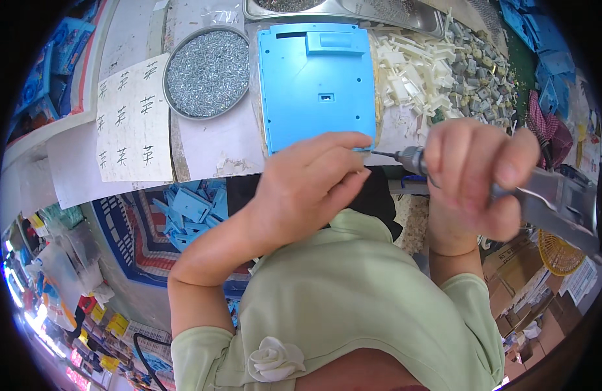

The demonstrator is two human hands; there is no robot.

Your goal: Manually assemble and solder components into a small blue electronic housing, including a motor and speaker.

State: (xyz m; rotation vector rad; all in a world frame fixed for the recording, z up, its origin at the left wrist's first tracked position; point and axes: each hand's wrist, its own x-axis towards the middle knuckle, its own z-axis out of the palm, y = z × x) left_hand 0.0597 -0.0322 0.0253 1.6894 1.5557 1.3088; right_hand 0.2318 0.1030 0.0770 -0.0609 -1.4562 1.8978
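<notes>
Fingers of the right hand are closed around a grey driver; those of the left hand are bent, with the index finger and thumb held apart beside the tip of the driver's bit; whether a screw is pinched there cannot be told. Everything is laid out on a white worktable; below it, to the left, a blue crate is filled with blue plastic pieces; near the table's front edge a blue panel is set flat, its lower edge partly covered by the left hand; to its left are placed a paper sheet and a round dish; to its right are heaped off-white parts and, beyond them, smaller grey parts; by the dish, small metal screws are held.
</notes>
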